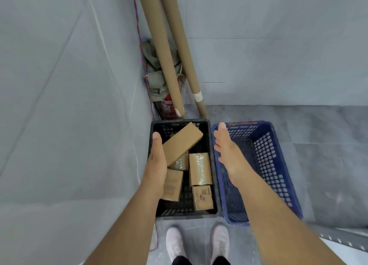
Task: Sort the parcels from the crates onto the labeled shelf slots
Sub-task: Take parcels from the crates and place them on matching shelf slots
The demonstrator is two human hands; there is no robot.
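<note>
My left hand [157, 163] grips a long brown cardboard parcel [182, 143], held tilted above the black crate [213, 165]. Inside that crate lie several more parcels: a taped box [199, 169], a small printed box [202, 197], a labelled box [172, 185] partly under my hand, and a shiny wrapped packet [181, 162] mostly hidden by the lifted parcel. My right hand [227, 145] hovers open, fingers spread, over the near-left rim of the blue crate [278, 165], which holds nothing that I can see.
Both crates stand on grey floor tiles in a corner. Two long cardboard tubes [169, 51] lean into the corner over a red fire extinguisher [168, 106] and crumpled cloth [159, 73]. A grey wall runs along the left. A metal shelf edge [342, 239] shows bottom right. My shoes [197, 242] stand just before the crates.
</note>
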